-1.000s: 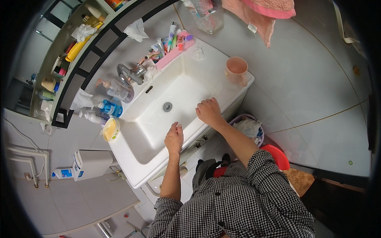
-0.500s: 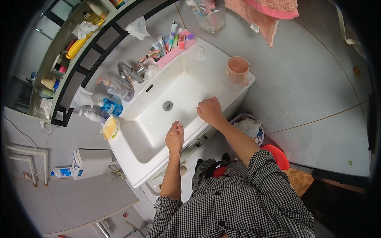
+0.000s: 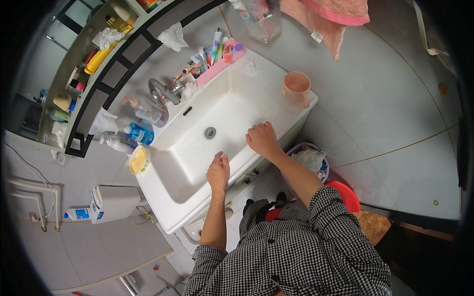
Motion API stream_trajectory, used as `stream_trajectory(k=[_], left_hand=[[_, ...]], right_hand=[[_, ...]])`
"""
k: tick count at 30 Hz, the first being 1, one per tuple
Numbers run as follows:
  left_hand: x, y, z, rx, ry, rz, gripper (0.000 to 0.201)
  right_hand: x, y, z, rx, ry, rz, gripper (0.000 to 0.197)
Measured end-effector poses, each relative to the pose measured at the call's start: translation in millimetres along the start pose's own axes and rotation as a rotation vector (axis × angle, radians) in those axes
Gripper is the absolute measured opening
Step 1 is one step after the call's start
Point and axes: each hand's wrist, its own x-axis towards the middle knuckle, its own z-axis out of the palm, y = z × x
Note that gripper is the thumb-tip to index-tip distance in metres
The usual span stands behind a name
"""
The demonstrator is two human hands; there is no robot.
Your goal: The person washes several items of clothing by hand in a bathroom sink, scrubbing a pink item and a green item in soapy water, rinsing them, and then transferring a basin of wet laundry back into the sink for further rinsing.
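Observation:
Over the front rim of the white sink are both my hands. My left hand has its thumb along loosely curled fingers, and nothing shows in it. To its right and a little farther, my right hand is turned back-up with its fingers bent in; I see no object in its grasp. Between and beyond them lies the round drain in the basin. A chrome faucet stands at the back edge. On the right corner sits a pink cup.
Pump bottles, a blue bottle and a soap dish line the left back. A pink holder carries toothpaste tubes. Pink towels hang at right. Below are a laundry basket and a red basin.
The view has shifted very slightly. Both my hands keep nearly the same pose and place over the sink's front rim.

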Motion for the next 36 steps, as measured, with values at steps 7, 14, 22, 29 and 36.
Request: stream_trajectory(k=[7,14,22,29,36], left_hand=[[0.2,-1.4,1.6,-0.004,0.008,0.018,0.030],[0.1,-1.9,1.5,0.005,-0.001,0.013,0.029],[0.2,-1.4,1.8,0.022,0.028,0.022,0.030],[-13.7,-6.2,6.1,-0.274,0.232,0.214,0.020],[-87.1,39.9,56.2,-0.414,-0.211,0.728,0.022]], right_hand=[[-1.4,1.0,0.6,0.011,0.029,-0.010,0.017],[-2.7,0.9,0.9,0.009,0.042,-0.009,0.016],[-9.4,1.6,-1.8,0.164,0.214,-0.016,0.008],[-88.7,15.4,-14.9,0.196,0.242,-0.187,0.037],[-250.1,69.3,30.1,0.232,-0.050,0.783,0.037]])
